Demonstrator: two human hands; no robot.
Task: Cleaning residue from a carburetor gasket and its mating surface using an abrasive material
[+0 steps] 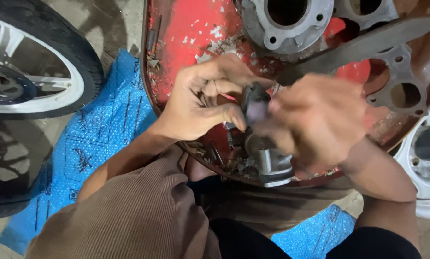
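My left hand (pixel 206 100) and my right hand (pixel 315 120) meet over a round red metal tray (pixel 186 33) with chipped paint. Both grip a small dark grey metal part (pixel 256 103) between them; my left thumb and fingers pinch its left side, and my blurred right hand closes on its right side. Just below the hands a grey metal cylinder-shaped part (pixel 271 165) lies in the tray among small bits of scrap.
A grey engine cylinder block (pixel 287 24) and a rusty gasket plate (pixel 399 81) lie at the tray's far side. A motorcycle wheel (pixel 37 62) lies at left, a white wheel rim (pixel 428 153) at right, on blue bubble sheet (pixel 100 129). My knees are in front.
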